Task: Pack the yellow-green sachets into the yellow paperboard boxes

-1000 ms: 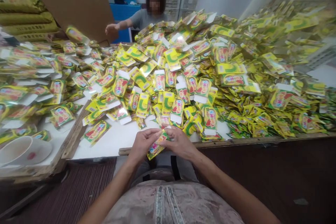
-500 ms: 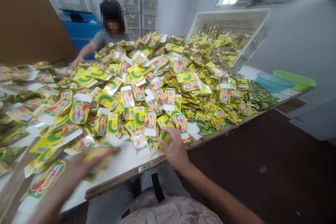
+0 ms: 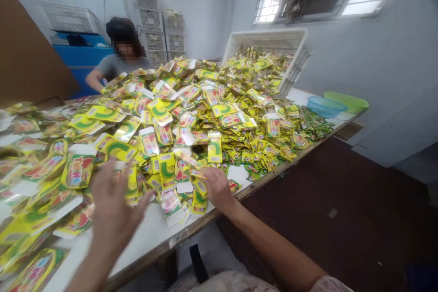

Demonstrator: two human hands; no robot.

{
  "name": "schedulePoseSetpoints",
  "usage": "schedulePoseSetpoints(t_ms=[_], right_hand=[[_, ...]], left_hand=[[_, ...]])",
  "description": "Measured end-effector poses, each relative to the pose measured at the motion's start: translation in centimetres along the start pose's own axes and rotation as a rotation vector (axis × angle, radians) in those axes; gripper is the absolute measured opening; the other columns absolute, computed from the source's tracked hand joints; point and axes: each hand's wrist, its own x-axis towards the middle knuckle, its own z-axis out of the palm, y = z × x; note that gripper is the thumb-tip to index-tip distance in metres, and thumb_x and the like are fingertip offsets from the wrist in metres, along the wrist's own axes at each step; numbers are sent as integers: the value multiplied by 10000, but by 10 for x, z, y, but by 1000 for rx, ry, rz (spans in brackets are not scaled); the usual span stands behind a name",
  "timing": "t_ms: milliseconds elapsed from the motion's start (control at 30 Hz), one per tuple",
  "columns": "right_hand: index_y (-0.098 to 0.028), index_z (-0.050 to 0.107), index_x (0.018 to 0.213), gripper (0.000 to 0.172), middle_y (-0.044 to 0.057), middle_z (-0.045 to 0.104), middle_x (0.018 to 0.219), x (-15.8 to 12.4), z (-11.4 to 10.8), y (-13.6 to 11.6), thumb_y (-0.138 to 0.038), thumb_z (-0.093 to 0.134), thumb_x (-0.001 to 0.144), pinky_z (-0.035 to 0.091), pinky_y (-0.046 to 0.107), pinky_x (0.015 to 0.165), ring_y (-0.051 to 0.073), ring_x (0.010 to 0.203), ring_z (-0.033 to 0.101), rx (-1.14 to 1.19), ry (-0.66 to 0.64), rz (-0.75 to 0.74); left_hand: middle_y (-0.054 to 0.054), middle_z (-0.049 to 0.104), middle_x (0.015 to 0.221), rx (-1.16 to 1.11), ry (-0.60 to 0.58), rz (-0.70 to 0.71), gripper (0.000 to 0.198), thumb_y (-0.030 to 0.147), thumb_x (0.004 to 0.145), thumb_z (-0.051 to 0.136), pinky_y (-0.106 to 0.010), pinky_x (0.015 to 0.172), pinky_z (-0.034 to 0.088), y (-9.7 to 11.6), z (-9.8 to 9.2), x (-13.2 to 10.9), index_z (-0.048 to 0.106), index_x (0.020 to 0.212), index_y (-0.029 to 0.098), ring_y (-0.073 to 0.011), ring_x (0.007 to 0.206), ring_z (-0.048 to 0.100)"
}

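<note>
A huge heap of yellow-green snack packets (image 3: 191, 105) covers the white table (image 3: 160, 232). My left hand (image 3: 112, 205) hovers over the packets at the near left, fingers spread and blurred, with nothing in it. My right hand (image 3: 216, 188) rests on the near edge of the heap, fingers pinched on a yellow packet (image 3: 191, 163) that sticks up to the left and is smeared by motion. Flat packets with white tabs (image 3: 173, 203) lie just between the two hands.
A tipped white crate (image 3: 270, 39) spills packets at the far right. A blue bowl (image 3: 324, 106) and a green bowl (image 3: 346, 100) stand at the table's right end. Another person (image 3: 118, 61) sits across the table. Brown cardboard (image 3: 27, 64) stands at left.
My hands have split apart from the one packet they held together. The left swung out to the left pile and opened; the right reached into the heap and pinched a packet. My view turned right.
</note>
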Motion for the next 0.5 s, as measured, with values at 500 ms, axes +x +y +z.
schedulePoseSetpoints(t_ms=[500], right_hand=[[-130,569,1159,480,177,574,1158,19,-61,106,1,408,726,401,425,823,302,1051,479,-517,-221,198]], left_hand=[[-138,598,1155,-181,-99,-49,243,372,840,527,-350,844,478,0,73,0,614,954,176,-258,1066,575]])
